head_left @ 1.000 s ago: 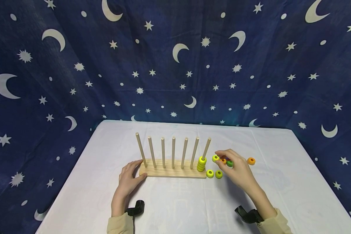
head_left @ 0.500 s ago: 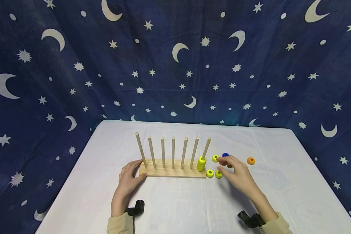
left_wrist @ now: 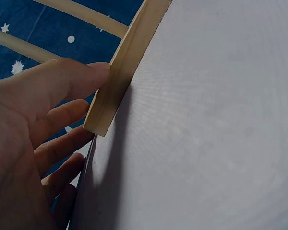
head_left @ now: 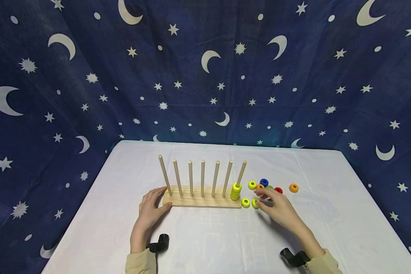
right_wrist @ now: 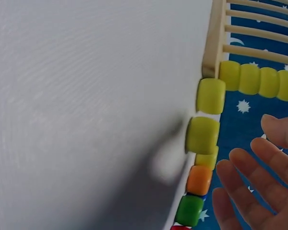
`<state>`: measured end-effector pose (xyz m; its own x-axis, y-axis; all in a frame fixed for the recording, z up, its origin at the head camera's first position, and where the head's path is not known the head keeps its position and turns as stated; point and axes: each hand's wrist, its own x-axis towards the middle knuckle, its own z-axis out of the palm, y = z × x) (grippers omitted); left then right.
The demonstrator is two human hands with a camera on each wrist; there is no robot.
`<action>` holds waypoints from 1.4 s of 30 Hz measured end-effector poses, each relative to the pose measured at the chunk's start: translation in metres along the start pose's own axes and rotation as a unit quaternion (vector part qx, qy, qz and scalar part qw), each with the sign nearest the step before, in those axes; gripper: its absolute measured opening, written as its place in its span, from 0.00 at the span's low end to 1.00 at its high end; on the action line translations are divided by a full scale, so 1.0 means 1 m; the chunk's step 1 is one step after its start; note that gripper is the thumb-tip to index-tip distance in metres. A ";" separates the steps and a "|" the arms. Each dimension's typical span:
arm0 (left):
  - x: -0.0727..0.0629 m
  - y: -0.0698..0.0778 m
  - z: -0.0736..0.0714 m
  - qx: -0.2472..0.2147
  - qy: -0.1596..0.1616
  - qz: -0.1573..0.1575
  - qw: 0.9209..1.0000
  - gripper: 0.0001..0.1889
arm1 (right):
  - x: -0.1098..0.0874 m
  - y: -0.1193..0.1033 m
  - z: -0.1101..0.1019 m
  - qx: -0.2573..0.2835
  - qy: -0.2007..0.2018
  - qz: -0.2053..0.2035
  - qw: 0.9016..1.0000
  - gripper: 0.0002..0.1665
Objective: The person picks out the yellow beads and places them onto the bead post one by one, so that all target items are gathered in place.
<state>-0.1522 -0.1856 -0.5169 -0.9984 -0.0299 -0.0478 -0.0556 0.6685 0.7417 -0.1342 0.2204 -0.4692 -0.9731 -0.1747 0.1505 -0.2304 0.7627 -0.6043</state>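
Pale wood forms the rack (head_left: 200, 202), which stands on a white cloth (head_left: 205, 239) with seven upright pegs; four yellow beads (head_left: 236, 191) are stacked on the rightmost. The person's left hand (head_left: 151, 210) grips the rack's left end, thumb on the front edge and fingers at the back. The right hand (head_left: 277, 206) is over the loose beads, its fingers spread and the thumb apart, with nothing held between them. Nearest its thumb is a yellow bead (head_left: 255, 203); another yellow bead (head_left: 245, 203) lies just beside the rack. Behind these lie a third yellow bead (head_left: 252, 185) and a blue bead (head_left: 264, 182).
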 end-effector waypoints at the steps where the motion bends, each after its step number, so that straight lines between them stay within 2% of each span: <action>1: 0.000 0.000 0.000 0.001 0.001 0.000 1.000 0.33 | 0.000 0.002 0.001 0.001 -0.004 0.004 1.000 0.19; 12: 0.000 -0.001 0.001 0.004 0.003 0.000 1.000 0.33 | 0.003 0.013 0.006 -0.024 -0.051 0.044 0.997 0.23; 19: 0.000 0.000 0.000 0.002 0.002 -0.001 1.000 0.33 | 0.005 0.015 0.010 -0.032 -0.055 0.056 0.996 0.23; 42: 0.000 0.001 0.000 0.001 0.000 -0.005 1.000 0.33 | 0.005 0.019 0.017 -0.062 -0.040 0.040 0.996 0.17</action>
<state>-0.1526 -0.1851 -0.5161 -0.9978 -0.0365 -0.0554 -0.0655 0.6697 0.7397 -0.1435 0.2238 -0.4931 -0.9870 -0.1552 0.0407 -0.1541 0.8468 -0.5091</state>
